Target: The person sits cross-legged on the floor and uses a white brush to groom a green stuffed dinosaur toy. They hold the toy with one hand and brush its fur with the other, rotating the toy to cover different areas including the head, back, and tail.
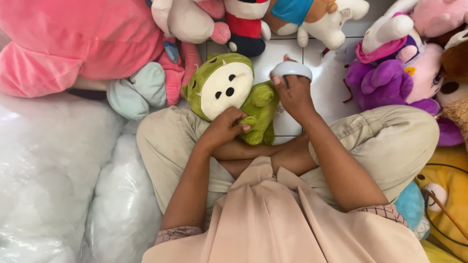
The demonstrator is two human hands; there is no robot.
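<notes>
White floor tiles (287,53) show between heaps of soft toys where a person sits cross-legged in beige trousers. On the lap lies a green plush toy (229,92) with a cream face and dark oval eyes, tilted, its head toward the pink plush (73,44) at upper left. The left hand (225,127) is curled loosely around the green toy's lower body, fingers pressed into the fabric. The right hand (295,95) is closed on a small white rounded object (291,69), held just beside the toy's arm. Purple plush toys (390,83) crowd the right; clear bags of white stuffing (48,170) fill the left.
</notes>
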